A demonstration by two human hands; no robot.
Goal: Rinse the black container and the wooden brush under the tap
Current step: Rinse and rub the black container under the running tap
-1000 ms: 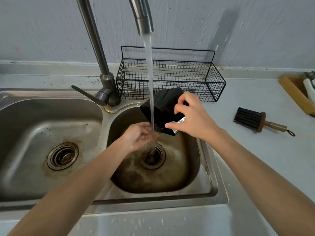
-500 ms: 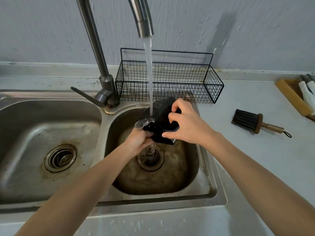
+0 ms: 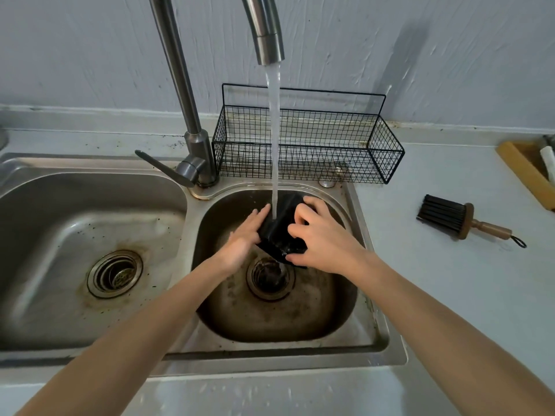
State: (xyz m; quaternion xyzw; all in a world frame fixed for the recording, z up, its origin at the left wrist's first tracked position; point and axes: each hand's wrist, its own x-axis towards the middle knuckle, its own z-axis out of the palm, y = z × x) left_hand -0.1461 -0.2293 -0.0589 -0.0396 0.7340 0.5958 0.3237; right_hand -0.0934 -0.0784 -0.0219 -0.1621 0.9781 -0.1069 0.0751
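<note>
**Container low in the basin, both hands on it**

The black container [image 3: 280, 229] now sits lower in the right sink basin [image 3: 345, 295] than a second ago — then it was held up near the rim by the right hand alone, with the left hand cupped in the stream below it. The left hand [image 3: 244, 238] has since come up against the container's left side, fingers fairly flat and extended, pressing rather than wrapping. The right hand [image 3: 319, 238] is curled over the right side and top, fingers closed on it. Water from the tap [image 3: 267, 34] lands on the container's upper face and runs off toward the drain [image 3: 270, 276] directly beneath.

Reading: the rinse of the container is under way, now with rubbing or turning by two hands — likely mid-step, not finished.

The wooden brush [image 3: 462, 219] lies on the desk [image 3: 450, 280] to the right of the sink, well apart from the water, dry by the look of it, loop end pointing right. Its rinse has not started.

Around: wire basket [image 3: 387, 151] behind the basin, just beside the tap base; left basin [image 3: 60, 205] unused; a wooden tray [image 3: 522, 172] at the far right edge. Nothing lies between the sink and the brush.
</note>
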